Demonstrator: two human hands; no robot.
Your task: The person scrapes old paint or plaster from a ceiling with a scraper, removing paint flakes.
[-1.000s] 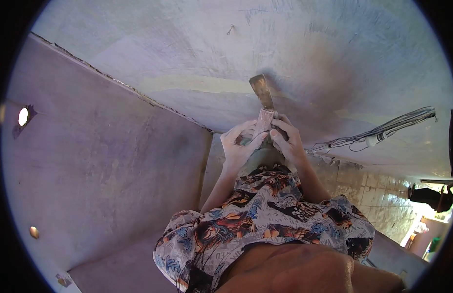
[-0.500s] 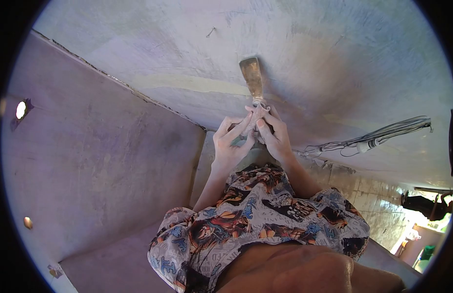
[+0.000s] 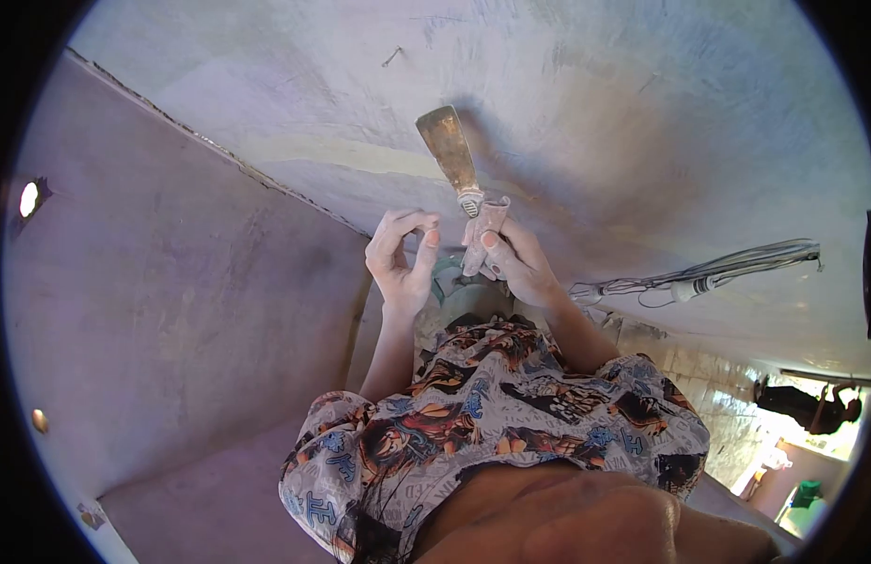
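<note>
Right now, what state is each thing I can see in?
Scraper: held in the right hand, blade stained brown.
Right hand: closed around the wrinkled covering below the blade.
Left hand: curled, apart from the scraper.
Wrinkled covering: curled at its edge.
Cables: bundled, one end loose.
Pale wall: patchy, streaked.
Patterned shirt: worn.
Other person: in the background.

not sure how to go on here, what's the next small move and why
Probably bring the left hand over to steady what looks like a loose wrap around the handle of the scraper. Its upper edge curls outward, and only the right hand holds it, while the left hand is beside the tool, not touching it.
</note>
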